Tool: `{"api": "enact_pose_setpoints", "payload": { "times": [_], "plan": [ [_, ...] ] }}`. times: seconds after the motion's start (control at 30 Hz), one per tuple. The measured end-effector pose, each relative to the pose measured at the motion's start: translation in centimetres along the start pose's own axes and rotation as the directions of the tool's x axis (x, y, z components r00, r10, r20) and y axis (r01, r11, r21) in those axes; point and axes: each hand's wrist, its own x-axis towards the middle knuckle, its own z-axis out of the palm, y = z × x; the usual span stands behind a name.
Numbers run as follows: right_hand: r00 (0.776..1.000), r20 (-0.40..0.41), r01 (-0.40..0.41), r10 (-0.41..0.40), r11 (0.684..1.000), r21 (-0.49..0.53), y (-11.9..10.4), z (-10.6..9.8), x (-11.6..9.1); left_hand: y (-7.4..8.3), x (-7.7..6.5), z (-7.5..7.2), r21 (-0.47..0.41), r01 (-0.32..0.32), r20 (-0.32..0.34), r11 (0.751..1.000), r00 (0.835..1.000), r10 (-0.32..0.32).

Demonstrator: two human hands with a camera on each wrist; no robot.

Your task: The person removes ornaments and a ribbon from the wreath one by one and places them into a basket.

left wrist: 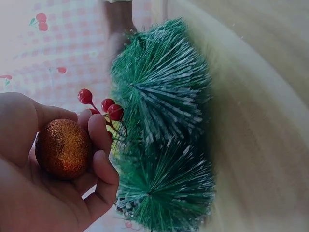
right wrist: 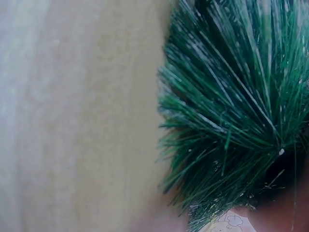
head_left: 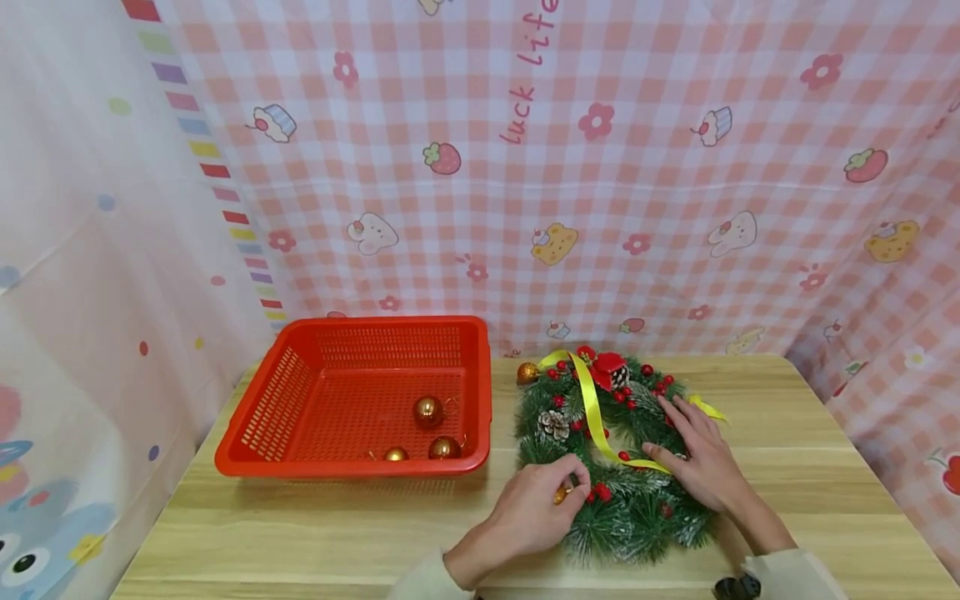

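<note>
A green Christmas wreath [head_left: 633, 529] with red berries, pine cones and a red flower lies on the table. My left hand [head_left: 536, 504] is at its lower left edge. In the left wrist view, that hand's curled fingers hold a glittery copper-gold Christmas ball [left wrist: 63, 149], and the fingertips are at a sprig of red berries [left wrist: 115, 112]. Across the wreath's right side rests my right hand [head_left: 705, 462], fingers extended and thumb apart. A yellow ribbon [head_left: 592, 408] runs over the wreath, its lower end by the right thumb. The right wrist view mostly shows wreath needles [right wrist: 231, 96].
To the left stands a red plastic basket [head_left: 352, 467] with several gold balls, including a shiny one [head_left: 428, 411], inside. Another gold ball [head_left: 527, 372] sits at the wreath's upper left. A checked curtain [head_left: 480, 208] hangs behind the wooden table [head_left: 315, 533].
</note>
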Motion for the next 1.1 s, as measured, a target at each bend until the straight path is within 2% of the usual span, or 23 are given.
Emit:
{"api": "enact_pose_setpoints", "payload": {
  "times": [0.2,0.37,0.57,0.73,0.97,1.1],
  "plan": [
    [1.000,-0.003,-0.002,0.002,1.000,-0.004,0.0,0.1,0.2,-0.3,-0.5,0.3,0.036,-0.038,0.036,0.999,0.999,0.036],
    [1.000,-0.002,0.006,-0.006,1.000,-0.004,0.0,0.1,0.2,-0.7,-1.1,0.0,0.058,-0.076,0.034,0.995,0.997,0.074],
    [1.000,-0.001,0.010,-0.010,1.000,-0.007,0.1,0.0,0.0,-0.6,-1.6,-0.7,0.022,-0.086,0.009,0.996,0.996,0.085],
    [1.000,-0.005,0.014,-0.014,1.000,0.001,0.1,0.0,-0.2,-0.2,-1.6,-1.7,-0.032,-0.049,0.013,0.998,0.999,0.050],
    [1.000,-0.012,0.021,-0.021,1.000,0.009,0.0,0.0,-0.1,-0.2,-1.3,-3.5,-0.019,-0.048,-0.059,0.999,0.997,0.047],
    [1.000,-0.010,0.023,-0.023,1.000,0.007,0.1,0.1,0.0,-0.3,-1.2,-4.7,-0.032,-0.033,-0.079,0.999,0.996,0.030]
  ]
}}
